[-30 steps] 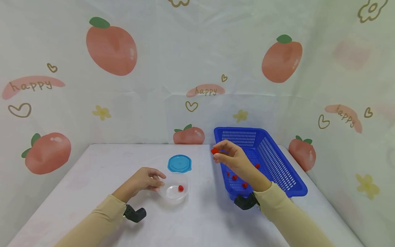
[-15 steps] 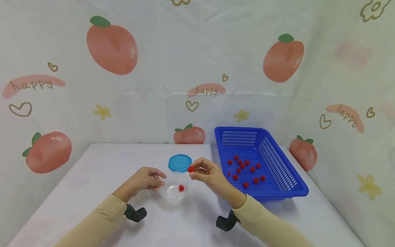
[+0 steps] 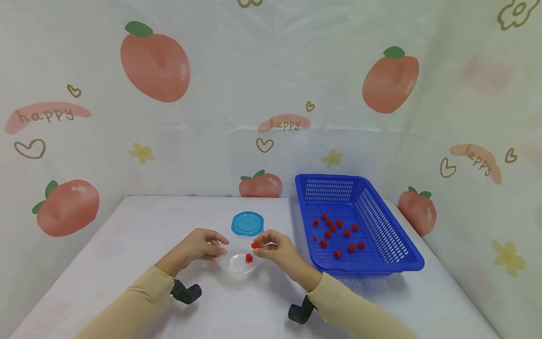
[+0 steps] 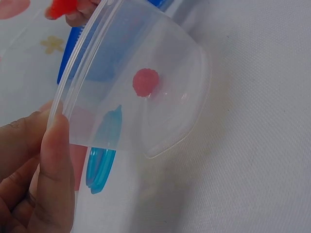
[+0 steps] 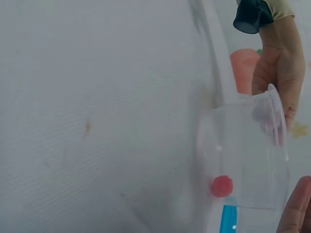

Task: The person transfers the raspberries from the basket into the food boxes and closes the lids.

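Observation:
My left hand [image 3: 201,247] pinches the rim of a clear plastic tub [image 3: 238,270] between thumb and fingers, as the left wrist view shows up close. One raspberry [image 4: 146,82] lies inside at the bottom of the tub. My right hand [image 3: 277,252] pinches a second raspberry [image 3: 255,245] with thumb and fingertips, right over the tub's right rim. In the right wrist view only part of the right hand's fingers [image 5: 296,206] shows at the lower right corner, beside the tub.
A blue plastic basket [image 3: 417,263] with several raspberries [image 3: 337,254] in it stands on the right of the white-covered table [image 3: 169,212]. The tub's blue lid [image 3: 247,222] lies flat just behind the tub. A printed cloth [image 3: 220,70] hangs behind the table.
My right hand has carried its raspberry left from above the basket to the tub's right rim. The left hand and the tub have stayed in place.

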A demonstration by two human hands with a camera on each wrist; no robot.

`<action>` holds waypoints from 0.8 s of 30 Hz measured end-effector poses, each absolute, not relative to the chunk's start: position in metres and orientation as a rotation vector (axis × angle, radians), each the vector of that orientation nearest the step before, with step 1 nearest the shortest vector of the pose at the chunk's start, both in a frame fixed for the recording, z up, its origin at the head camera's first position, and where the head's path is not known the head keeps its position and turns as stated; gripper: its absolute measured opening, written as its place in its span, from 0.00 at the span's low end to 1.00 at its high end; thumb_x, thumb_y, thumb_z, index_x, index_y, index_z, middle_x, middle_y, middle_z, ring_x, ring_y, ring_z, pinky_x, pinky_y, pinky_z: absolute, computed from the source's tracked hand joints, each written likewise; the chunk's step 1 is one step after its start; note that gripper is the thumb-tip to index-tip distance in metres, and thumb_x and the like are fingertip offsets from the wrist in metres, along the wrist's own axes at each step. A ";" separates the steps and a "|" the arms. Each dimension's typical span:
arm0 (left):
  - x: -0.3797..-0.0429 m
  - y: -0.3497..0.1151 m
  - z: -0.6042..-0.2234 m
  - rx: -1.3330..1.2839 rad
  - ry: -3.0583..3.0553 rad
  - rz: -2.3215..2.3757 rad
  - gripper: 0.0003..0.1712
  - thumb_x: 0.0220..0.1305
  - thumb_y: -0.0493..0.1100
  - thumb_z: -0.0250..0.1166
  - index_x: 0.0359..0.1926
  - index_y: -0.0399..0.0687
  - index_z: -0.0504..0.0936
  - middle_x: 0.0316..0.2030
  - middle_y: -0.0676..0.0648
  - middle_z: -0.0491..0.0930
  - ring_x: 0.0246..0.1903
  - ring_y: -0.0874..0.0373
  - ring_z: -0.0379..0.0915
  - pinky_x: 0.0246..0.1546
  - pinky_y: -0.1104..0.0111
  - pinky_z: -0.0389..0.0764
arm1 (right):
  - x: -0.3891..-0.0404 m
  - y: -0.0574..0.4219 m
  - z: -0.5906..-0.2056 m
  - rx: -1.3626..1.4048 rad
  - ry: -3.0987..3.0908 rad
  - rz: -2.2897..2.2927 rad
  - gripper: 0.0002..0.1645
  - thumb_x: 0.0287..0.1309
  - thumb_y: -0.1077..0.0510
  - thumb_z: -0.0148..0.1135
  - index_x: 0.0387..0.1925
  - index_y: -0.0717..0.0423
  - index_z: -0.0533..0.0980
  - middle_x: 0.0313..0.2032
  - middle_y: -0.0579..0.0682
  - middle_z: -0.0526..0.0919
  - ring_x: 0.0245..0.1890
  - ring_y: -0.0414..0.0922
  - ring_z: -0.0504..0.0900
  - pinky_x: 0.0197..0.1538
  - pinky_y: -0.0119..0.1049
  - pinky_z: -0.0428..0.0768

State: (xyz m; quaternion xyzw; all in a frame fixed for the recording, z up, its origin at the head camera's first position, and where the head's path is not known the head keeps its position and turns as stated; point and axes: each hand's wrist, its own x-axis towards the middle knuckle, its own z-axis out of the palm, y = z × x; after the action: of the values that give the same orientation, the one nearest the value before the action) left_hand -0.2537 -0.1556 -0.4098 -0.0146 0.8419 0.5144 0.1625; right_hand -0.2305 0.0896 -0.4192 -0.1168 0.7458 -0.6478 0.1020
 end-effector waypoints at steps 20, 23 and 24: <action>-0.251 -0.156 -0.408 -0.034 2.385 1.484 0.17 0.55 0.36 0.72 0.47 0.37 0.83 0.31 0.44 0.76 0.25 0.56 0.77 0.32 0.68 0.84 | -0.236 0.084 -0.425 -0.438 2.328 -1.818 0.14 0.51 0.68 0.69 0.41 0.68 0.78 0.33 0.55 0.79 0.29 0.41 0.74 0.32 0.23 0.76; -0.251 -0.156 -0.408 -0.036 2.386 1.486 0.17 0.55 0.36 0.72 0.46 0.37 0.83 0.31 0.44 0.76 0.25 0.56 0.77 0.32 0.68 0.84 | -0.237 0.084 -0.425 -0.434 2.326 -1.814 0.15 0.51 0.67 0.70 0.41 0.66 0.78 0.32 0.52 0.79 0.29 0.40 0.74 0.32 0.22 0.75; -0.251 -0.156 -0.408 -0.037 2.386 1.487 0.17 0.55 0.36 0.72 0.46 0.37 0.83 0.31 0.44 0.76 0.25 0.56 0.77 0.32 0.68 0.84 | -0.236 0.083 -0.425 -0.431 2.326 -1.814 0.15 0.51 0.66 0.71 0.41 0.65 0.78 0.31 0.51 0.79 0.29 0.40 0.74 0.32 0.22 0.75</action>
State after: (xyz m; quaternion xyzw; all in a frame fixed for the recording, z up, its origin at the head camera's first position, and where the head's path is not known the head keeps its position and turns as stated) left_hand -0.2512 -0.1557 -0.4077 -0.0131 0.8372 0.5216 0.1641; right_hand -0.2364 0.0832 -0.4249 -0.1442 0.7778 -0.6065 0.0803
